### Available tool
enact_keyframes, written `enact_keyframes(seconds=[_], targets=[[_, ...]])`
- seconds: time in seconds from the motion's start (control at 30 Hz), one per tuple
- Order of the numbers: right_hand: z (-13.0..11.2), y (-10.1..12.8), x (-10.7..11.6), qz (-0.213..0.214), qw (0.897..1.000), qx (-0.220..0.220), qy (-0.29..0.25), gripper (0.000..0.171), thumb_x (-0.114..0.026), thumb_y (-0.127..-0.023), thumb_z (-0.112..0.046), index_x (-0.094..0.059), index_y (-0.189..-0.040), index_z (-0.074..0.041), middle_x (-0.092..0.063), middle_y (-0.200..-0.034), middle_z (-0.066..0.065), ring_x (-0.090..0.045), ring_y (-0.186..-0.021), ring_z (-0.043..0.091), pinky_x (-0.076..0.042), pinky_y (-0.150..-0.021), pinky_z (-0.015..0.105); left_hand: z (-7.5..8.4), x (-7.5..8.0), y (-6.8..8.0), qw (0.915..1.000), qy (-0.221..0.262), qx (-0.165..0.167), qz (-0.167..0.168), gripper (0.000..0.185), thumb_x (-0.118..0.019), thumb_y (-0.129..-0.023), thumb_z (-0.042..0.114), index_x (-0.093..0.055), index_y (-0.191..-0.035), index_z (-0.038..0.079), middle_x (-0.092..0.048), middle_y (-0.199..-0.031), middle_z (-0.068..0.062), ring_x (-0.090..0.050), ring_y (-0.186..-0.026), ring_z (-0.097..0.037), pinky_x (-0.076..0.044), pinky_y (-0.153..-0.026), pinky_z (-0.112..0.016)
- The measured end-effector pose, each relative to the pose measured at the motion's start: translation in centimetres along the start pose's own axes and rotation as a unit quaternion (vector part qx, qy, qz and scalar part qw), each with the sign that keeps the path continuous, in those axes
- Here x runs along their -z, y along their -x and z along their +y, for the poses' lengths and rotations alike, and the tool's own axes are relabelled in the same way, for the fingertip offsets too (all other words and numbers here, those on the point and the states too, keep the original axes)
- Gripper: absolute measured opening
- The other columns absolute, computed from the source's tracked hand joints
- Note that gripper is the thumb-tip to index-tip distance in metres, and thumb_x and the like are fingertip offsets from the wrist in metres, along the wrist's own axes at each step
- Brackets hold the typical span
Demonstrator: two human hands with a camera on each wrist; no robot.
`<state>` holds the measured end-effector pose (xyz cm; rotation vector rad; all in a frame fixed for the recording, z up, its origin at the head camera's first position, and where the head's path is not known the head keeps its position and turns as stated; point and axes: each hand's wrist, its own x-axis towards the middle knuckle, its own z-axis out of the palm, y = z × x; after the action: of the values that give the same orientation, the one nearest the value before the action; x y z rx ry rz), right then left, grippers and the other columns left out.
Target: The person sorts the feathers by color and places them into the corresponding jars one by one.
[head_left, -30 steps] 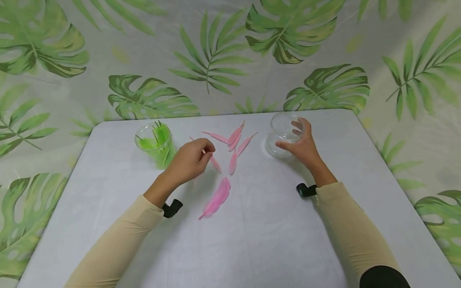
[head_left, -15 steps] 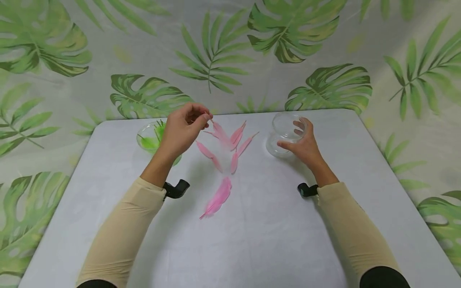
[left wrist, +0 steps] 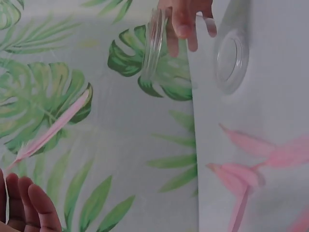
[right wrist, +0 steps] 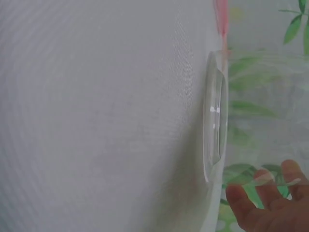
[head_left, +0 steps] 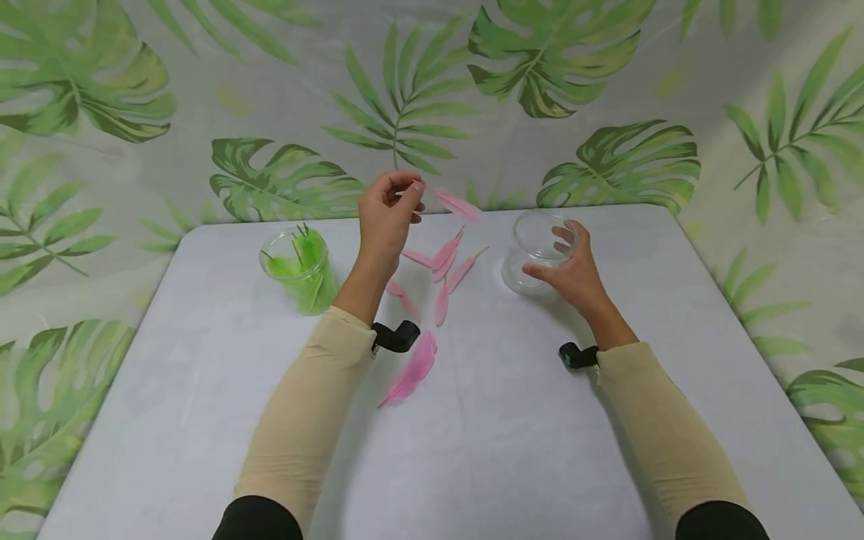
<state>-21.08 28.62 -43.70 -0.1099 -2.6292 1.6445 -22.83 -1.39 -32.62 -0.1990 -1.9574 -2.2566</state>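
Observation:
My left hand (head_left: 391,210) is raised above the table and pinches a pink feather (head_left: 457,204) by its quill; the feather (left wrist: 50,129) points right toward the clear glass jar (head_left: 533,251). My right hand (head_left: 570,266) grips that empty jar (left wrist: 154,43) from its right side, thumb in front, fingers behind. Several more pink feathers (head_left: 445,270) lie scattered on the white table (head_left: 513,420) between my hands, and a larger one (head_left: 412,371) lies nearer to me. In the right wrist view the jar's base (right wrist: 215,116) shows with my fingertips (right wrist: 270,203) beside it.
A second clear jar (head_left: 300,266) holding green feathers stands at the table's left back. A leaf-print cloth (head_left: 405,105) hangs behind and around the table.
My left hand picked a pink feather off the table, lifted it and carried it to the right toward the empty jar. The right hand stayed on the jar.

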Motion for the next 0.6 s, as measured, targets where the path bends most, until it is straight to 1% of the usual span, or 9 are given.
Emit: enact_keyframes(seconds=[0.13, 0.27, 0.3, 0.37, 0.47, 0.53, 0.6], targets=[[-0.2, 0.2, 0.0, -0.003, 1.000, 0.001, -0.003, 0.114, -0.085, -0.078, -0.025, -0.003, -0.156, -0.018, -0.026, -0.164, 0.006, -0.028, -0.150, 0.032, -0.028, -0.120, 0.054, -0.8, -1.5, -0.5, 0.9999, -0.006, 0.010, 0.006, 0.010, -0.063, -0.096, 0.012, -0.067, -0.103, 0.006, -0.065, -0.090, 0.006, -0.059, -0.074, -0.012, -0.050, -0.065, -0.020], [-0.3, 0.3, 0.1, -0.005, 1.000, 0.001, 0.004, 0.114, -0.085, -0.078, -0.025, -0.003, -0.156, -0.018, -0.026, -0.164, 0.007, -0.028, -0.150, 0.032, -0.028, -0.120, 0.055, -1.6, -3.1, -0.7, 0.9997, -0.010, 0.021, 0.000, 0.010, -0.064, -0.095, 0.013, -0.067, -0.102, 0.007, -0.068, -0.089, 0.005, -0.059, -0.072, -0.012, -0.049, -0.064, -0.020], [-0.3, 0.3, 0.2, -0.005, 1.000, 0.000, 0.007, 0.114, -0.086, -0.078, -0.026, -0.003, -0.156, -0.018, -0.026, -0.164, 0.007, -0.028, -0.150, 0.032, -0.029, -0.120, 0.054, -1.8, -3.5, -0.7, 0.9997, -0.010, 0.021, -0.002, 0.009, -0.064, -0.095, 0.012, -0.067, -0.102, 0.007, -0.068, -0.089, 0.005, -0.059, -0.072, -0.011, -0.049, -0.063, -0.020], [-0.2, 0.3, 0.3, -0.005, 1.000, 0.001, 0.011, 0.114, -0.086, -0.078, -0.026, -0.003, -0.156, -0.018, -0.027, -0.163, 0.007, -0.028, -0.150, 0.033, -0.029, -0.120, 0.054, -2.3, -4.6, -0.5, 0.9997, -0.011, 0.021, -0.005, 0.009, -0.065, -0.094, 0.012, -0.067, -0.101, 0.006, -0.070, -0.091, -0.002, -0.059, -0.070, -0.010, -0.049, -0.063, -0.020], [0.0, 0.2, 0.5, -0.005, 1.000, 0.003, 0.014, 0.114, -0.086, -0.078, -0.027, -0.003, -0.156, -0.018, -0.027, -0.163, 0.008, -0.029, -0.149, 0.033, -0.031, -0.119, 0.055, -3.2, -6.3, -0.1, 0.9994, -0.015, 0.031, -0.003, 0.010, -0.065, -0.094, 0.013, -0.068, -0.101, 0.007, -0.071, -0.093, -0.006, -0.059, -0.069, -0.010, -0.049, -0.062, -0.019], [0.1, 0.2, 0.5, -0.004, 1.000, 0.003, 0.015, 0.114, -0.086, -0.078, -0.028, -0.003, -0.156, -0.018, -0.027, -0.163, 0.008, -0.029, -0.149, 0.033, -0.032, -0.119, 0.055, -4.0, -7.4, 0.1, 0.9989, -0.027, 0.039, 0.002, 0.010, -0.065, -0.094, 0.013, -0.069, -0.102, 0.007, -0.071, -0.095, -0.007, -0.059, -0.069, -0.010, -0.050, -0.063, -0.018], [0.1, 0.2, 0.5, -0.003, 1.000, 0.002, 0.013, 0.115, -0.086, -0.077, -0.028, -0.003, -0.156, -0.018, -0.027, -0.163, 0.008, -0.029, -0.149, 0.033, -0.032, -0.119, 0.054, -4.7, -8.3, 0.2, 0.9977, -0.051, 0.044, 0.007, 0.012, -0.066, -0.094, 0.015, -0.069, -0.103, 0.008, -0.071, -0.095, -0.004, -0.060, -0.070, -0.009, -0.051, -0.064, -0.017]])
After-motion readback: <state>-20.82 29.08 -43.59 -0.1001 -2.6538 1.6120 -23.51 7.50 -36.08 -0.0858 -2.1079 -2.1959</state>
